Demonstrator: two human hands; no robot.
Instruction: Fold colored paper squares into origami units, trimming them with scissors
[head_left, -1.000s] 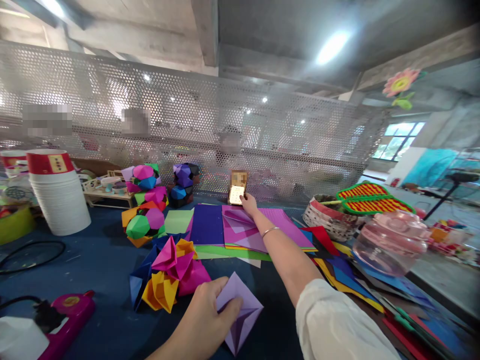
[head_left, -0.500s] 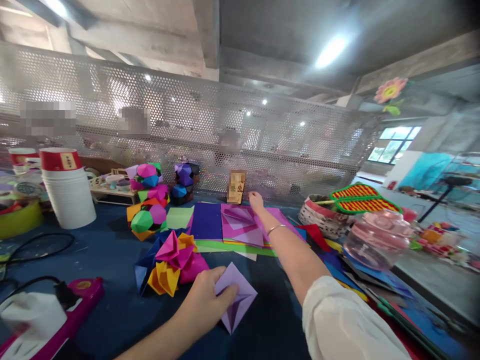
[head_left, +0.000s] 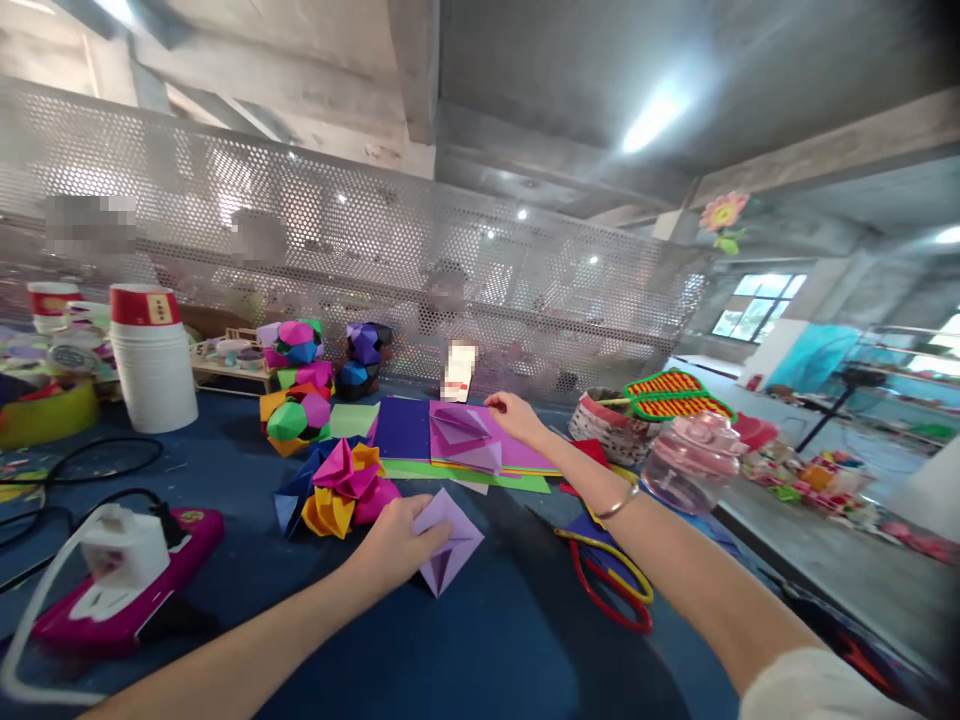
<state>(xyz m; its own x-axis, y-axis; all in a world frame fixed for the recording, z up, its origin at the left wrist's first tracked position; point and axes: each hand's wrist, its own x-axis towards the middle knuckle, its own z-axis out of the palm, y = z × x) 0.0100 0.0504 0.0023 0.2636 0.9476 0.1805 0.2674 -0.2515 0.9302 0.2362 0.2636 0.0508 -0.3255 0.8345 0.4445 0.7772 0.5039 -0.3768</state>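
Folded paper [head_left: 457,543]: prob. v. light, creases easy; hold edge.
L hand [head_left: 395,540]: pinching it.
R hand [head_left: 519,418]: half-curled, nothing seen in it.

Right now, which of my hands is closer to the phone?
Right: the right hand is just right of the phone, not touching; the left hand, holding folded lavender paper, is farther from it, nearer you.
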